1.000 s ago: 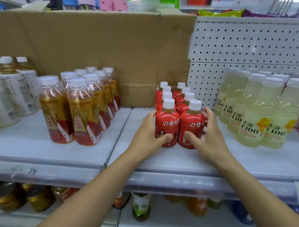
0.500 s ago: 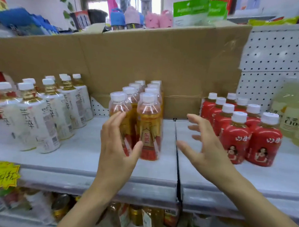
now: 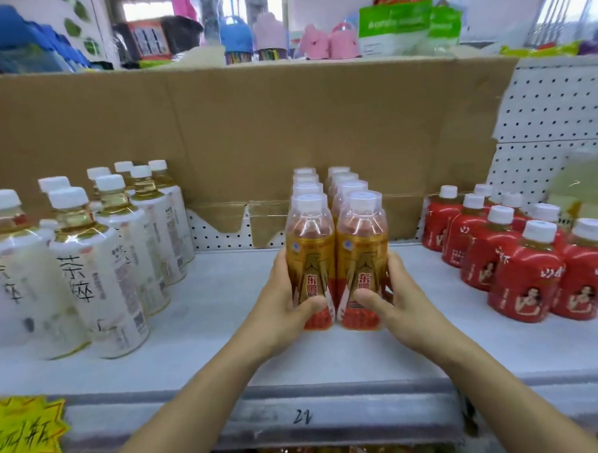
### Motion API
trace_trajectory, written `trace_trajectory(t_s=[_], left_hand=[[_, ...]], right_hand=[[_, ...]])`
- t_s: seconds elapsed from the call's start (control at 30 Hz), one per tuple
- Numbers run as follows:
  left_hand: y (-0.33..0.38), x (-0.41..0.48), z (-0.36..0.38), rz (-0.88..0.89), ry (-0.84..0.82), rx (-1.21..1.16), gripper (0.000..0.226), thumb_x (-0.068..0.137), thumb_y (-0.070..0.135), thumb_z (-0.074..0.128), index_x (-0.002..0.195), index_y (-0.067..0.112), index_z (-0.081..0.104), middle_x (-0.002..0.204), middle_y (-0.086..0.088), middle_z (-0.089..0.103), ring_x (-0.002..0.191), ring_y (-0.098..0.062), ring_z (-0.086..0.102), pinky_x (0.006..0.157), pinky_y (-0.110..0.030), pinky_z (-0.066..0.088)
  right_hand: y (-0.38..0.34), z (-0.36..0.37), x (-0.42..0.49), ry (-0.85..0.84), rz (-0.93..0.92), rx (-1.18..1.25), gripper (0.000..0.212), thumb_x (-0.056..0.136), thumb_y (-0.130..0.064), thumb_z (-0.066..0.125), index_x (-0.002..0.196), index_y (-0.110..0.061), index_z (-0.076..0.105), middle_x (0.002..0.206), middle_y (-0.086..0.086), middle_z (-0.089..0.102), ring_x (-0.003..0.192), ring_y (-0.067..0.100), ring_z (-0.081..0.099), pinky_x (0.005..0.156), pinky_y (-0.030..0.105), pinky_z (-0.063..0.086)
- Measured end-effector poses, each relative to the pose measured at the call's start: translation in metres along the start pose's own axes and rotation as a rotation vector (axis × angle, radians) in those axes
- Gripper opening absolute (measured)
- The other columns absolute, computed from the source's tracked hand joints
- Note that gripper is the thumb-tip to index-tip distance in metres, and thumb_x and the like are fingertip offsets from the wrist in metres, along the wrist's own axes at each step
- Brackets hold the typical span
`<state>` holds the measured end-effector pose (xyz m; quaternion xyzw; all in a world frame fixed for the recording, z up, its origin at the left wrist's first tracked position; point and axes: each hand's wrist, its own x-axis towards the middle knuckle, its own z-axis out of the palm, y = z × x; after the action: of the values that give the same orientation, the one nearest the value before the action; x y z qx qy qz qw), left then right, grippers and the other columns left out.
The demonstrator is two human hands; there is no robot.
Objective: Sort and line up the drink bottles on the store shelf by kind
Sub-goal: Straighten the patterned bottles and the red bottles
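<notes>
Head view: one view only.
Amber bottles (image 3: 310, 257): two upright files on the shelf (image 3: 217, 329), running front to back.
Left hand (image 3: 280, 304): wrapped round the left file's front bottle.
Right hand (image 3: 402, 306): fingers (image 3: 393, 266) curled round the right file's front bottle.
Hinge: the files run straight away from both hands, which look equally near.
Red bottles (image 3: 524, 280): well apart, right of the amber bottles.

Left hand (image 3: 282, 304), right hand (image 3: 402, 308) extended forward – fingers curled, thumbs inward – gripping
</notes>
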<state>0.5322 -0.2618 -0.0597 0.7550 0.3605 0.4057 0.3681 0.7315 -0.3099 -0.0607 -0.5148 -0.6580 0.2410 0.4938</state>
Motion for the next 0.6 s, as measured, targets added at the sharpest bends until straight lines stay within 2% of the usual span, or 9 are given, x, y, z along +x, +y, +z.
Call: trace_trajectory(t_s=[0.07,0.23,0.43,0.6], left_hand=[[-0.003,0.004,0.002,0.006,0.004,-0.050,0.079,0.089,0.003,0.069,0.149,0.028,0.023,0.130,0.014,0.058,0.114,0.011,0.057,0.093,-0.008,0.046],[-0.011,0.008,0.003,0.027,0.026,-0.088,0.081,0.087,0.003,0.072,0.147,0.033,0.025,0.134,0.007,0.057,0.121,0.001,0.057,0.102,-0.022,0.047],[-0.011,0.008,0.002,0.016,0.059,-0.072,0.075,0.086,0.007,0.075,0.133,0.047,0.032,0.126,0.014,0.060,0.111,0.010,0.059,0.093,-0.014,0.050],[-0.013,0.001,0.008,0.013,0.105,-0.039,0.070,0.089,0.010,0.072,0.136,0.044,0.033,0.125,0.018,0.060,0.112,0.009,0.059,0.090,-0.011,0.050]], right_hand=[[-0.002,0.001,0.005,-0.004,0.007,-0.001,0.063,0.094,-0.008,0.060,0.142,-0.033,0.028,0.125,-0.023,0.053,0.110,-0.018,0.053,0.086,0.000,0.041],[0.004,0.000,0.009,-0.015,0.006,-0.002,0.062,0.094,-0.006,0.060,0.143,-0.028,0.029,0.126,-0.017,0.055,0.110,-0.015,0.054,0.085,0.001,0.041],[0.009,0.000,0.008,0.017,0.011,0.049,0.063,0.093,-0.011,0.064,0.145,-0.025,0.032,0.124,-0.016,0.059,0.109,-0.009,0.057,0.085,0.006,0.045],[0.019,0.007,-0.001,0.018,0.020,0.032,0.065,0.093,-0.012,0.064,0.146,-0.028,0.030,0.132,-0.014,0.055,0.120,-0.005,0.053,0.094,0.010,0.046]])
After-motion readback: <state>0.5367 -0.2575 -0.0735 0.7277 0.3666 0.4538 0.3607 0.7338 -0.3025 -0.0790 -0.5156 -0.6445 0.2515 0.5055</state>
